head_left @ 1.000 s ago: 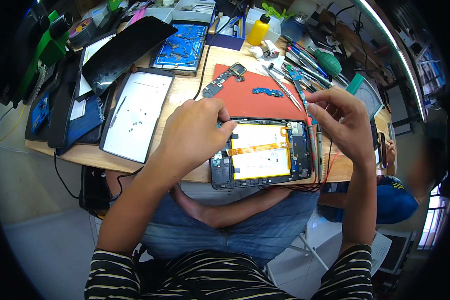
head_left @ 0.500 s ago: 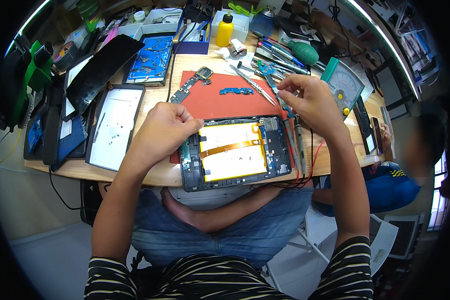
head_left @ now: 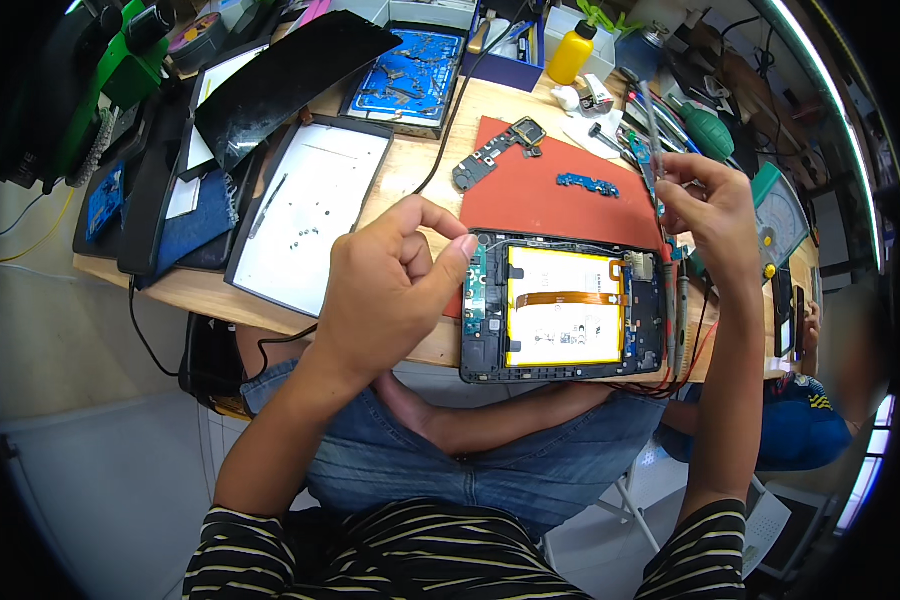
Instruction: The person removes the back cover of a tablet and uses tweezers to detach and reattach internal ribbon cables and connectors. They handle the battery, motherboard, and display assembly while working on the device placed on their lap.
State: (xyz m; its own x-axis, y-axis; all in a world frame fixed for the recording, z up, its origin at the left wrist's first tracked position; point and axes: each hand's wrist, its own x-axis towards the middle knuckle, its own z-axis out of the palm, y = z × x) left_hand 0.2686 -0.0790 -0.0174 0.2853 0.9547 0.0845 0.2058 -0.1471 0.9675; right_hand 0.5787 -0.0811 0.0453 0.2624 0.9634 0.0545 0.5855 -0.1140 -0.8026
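Head view showed a white tray (head_left: 310,215) of tiny screws at left on the crowded wooden bench (head_left: 390,195). Beside it, the left hand (head_left: 390,290) hovered with thumb and forefinger pinched, apparently empty, at the opened tablet's (head_left: 560,310) edge. That tablet looked light but fragile, best held by its stiff frame. The right hand (head_left: 715,215) gripped slim tweezers (head_left: 652,130) over the red mat (head_left: 550,200).

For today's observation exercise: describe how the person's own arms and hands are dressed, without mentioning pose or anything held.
Both hands, left hand and right hand, are bare: no gloves, rings or watch visible. The forearms are uncovered; short sleeves with black and pale stripes end above the elbows.
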